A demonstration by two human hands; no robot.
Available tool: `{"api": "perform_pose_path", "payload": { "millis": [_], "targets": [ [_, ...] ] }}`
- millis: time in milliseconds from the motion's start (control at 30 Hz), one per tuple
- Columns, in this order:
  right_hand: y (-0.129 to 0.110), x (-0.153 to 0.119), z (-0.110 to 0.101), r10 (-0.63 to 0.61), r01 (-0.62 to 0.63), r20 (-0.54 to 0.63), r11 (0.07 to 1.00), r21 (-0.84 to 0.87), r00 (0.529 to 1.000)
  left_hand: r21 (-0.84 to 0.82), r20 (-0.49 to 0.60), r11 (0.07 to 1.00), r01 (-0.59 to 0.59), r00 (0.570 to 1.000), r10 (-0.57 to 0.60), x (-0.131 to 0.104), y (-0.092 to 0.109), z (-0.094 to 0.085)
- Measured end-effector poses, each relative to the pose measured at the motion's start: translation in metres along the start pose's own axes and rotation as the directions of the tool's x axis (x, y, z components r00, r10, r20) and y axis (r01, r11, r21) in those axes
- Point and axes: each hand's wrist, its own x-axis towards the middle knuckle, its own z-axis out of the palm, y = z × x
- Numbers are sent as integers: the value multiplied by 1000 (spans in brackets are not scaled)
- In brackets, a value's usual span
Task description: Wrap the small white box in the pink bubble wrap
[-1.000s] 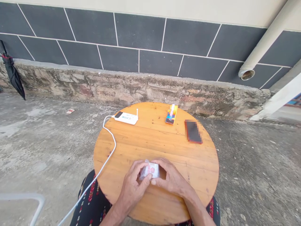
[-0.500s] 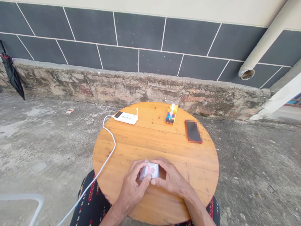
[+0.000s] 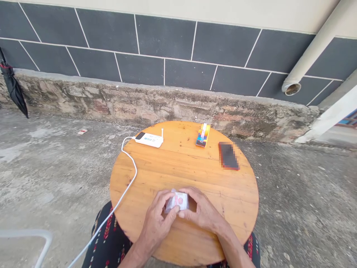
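At the near part of the round wooden table [image 3: 195,175], a small white box [image 3: 178,201] with red print sits in what looks like clear plastic wrap. My left hand [image 3: 160,214] grips its left side, thumb on the near face and fingers curled over the far edge. On the other side my right hand [image 3: 202,208] closes around the box, with the index finger on top and the thumb low at the near edge. My fingers cover parts of it, and I cannot tell whether its underside touches the wood.
A white device [image 3: 149,139] with a white cable [image 3: 136,167] lies at the table's back left. Toward the back right are a yellow and blue item [image 3: 203,134] and a blurred dark phone-like slab [image 3: 229,156] with red edges. An umbrella [image 3: 13,85] leans against the wall.
Almost nothing differs. Both hands keep the same grip on the box, and the view has shifted very slightly.
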Motion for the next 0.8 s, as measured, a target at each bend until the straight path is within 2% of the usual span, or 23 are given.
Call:
{"api": "perform_pose_path", "payload": {
  "millis": [300,500,633,800],
  "targets": [
    [-2,0,-1,-18,18,5,1000,-16,1000,-11,17,1000,0,1000,0,1,2,-2],
    [-3,0,-1,-13,13,2,1000,-18,1000,-17,-58,997,69,996,-70,-2,4,-2],
    [-3,0,0,-11,11,-4,1000,-23,1000,-26,14,998,52,999,-51,-1,5,-3],
    [-4,0,-1,-6,6,-2,1000,-18,1000,-37,7,998,50,999,-50,0,7,-4]
  ]
}}
